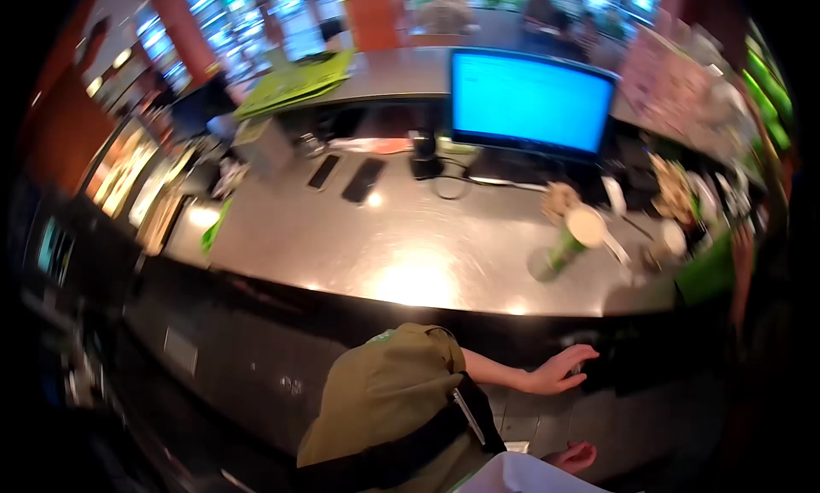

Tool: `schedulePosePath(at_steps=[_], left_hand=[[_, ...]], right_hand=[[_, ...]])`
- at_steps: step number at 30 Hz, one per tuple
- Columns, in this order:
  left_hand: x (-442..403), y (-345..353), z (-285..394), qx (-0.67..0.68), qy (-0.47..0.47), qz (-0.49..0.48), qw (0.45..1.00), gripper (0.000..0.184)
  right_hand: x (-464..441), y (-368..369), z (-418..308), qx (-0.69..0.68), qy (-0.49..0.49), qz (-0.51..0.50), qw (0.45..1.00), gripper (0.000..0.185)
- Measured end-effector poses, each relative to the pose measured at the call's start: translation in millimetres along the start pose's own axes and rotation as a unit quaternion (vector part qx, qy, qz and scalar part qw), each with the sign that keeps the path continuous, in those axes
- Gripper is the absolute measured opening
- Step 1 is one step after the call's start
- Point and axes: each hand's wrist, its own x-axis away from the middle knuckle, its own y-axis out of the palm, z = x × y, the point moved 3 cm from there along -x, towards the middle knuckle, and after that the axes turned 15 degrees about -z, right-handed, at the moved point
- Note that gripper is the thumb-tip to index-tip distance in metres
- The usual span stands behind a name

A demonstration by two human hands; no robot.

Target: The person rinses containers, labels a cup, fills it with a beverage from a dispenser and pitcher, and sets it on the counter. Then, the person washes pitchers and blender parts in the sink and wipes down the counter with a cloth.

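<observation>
My left hand (559, 370) reaches to the right below the counter's front edge, fingers stretched out and apart, beside a dark surface. A small shiny spot shows near its fingers, too blurred to name. Lower down, my right hand (575, 457) has its fingers curled in; whatever is in them, if anything, is hidden. A pale object (525, 476) at the bottom edge partly covers that arm. An olive sleeve (384, 373) with a black strap fills the lower middle. On the steel counter (282, 228) above stands a green cup (564, 252) with a pale top.
A lit monitor (530, 100) stands at the counter's back. Two dark phone-like slabs, one black (323, 173) and one larger (363, 180), lie left of it. Green sheets (299, 85) rest on the ledge. Another person's arm (741, 267) shows at far right.
</observation>
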Motion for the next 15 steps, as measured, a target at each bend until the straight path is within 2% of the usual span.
schedulePosePath(at_steps=[3, 4, 7, 9, 10, 11, 13, 14, 15], left_hand=[[28.7, 88.0, 50.7, 0.117, -0.015, -0.198, 0.973, 0.040], [45.0, 125.4, 61.0, 0.126, 0.028, -0.224, 0.966, 0.036], [118.5, 232.4, 128.5, 0.173, 0.049, -0.415, 0.892, 0.033], [187.8, 301.8, 192.3, 0.244, 0.079, -0.491, 0.833, 0.025], [234.2, 340.8, 215.8, 0.262, 0.125, -0.485, 0.825, 0.023], [275.0, 366.4, 245.0, 0.320, 0.069, -0.537, 0.778, 0.024], [326.6, 400.8, 292.0, 0.298, 0.083, -0.567, 0.763, 0.024], [341.4, 411.8, 312.3, 0.349, 0.003, -0.597, 0.722, 0.023], [368.3, 441.7, 325.9, 0.387, -0.005, -0.610, 0.691, 0.023]], right_hand=[[76.4, -78.5, -4.7, 0.087, 0.032, 0.181, 0.979, 0.024], [106.4, -101.2, -12.6, 0.075, 0.037, 0.212, 0.974, 0.024], [214.0, -166.1, -46.2, 0.053, 0.037, 0.314, 0.947, 0.021], [306.2, -206.6, -68.9, 0.063, 0.050, 0.404, 0.911, 0.021], [350.7, -220.0, -86.9, 0.075, 0.059, 0.450, 0.888, 0.020], [392.9, -234.9, -106.5, 0.094, 0.065, 0.503, 0.857, 0.020], [460.1, -260.6, -139.6, 0.132, 0.092, 0.571, 0.805, 0.020], [489.4, -270.9, -154.9, 0.145, 0.085, 0.610, 0.775, 0.019], [521.0, -276.1, -166.0, 0.166, 0.079, 0.654, 0.734, 0.019]])
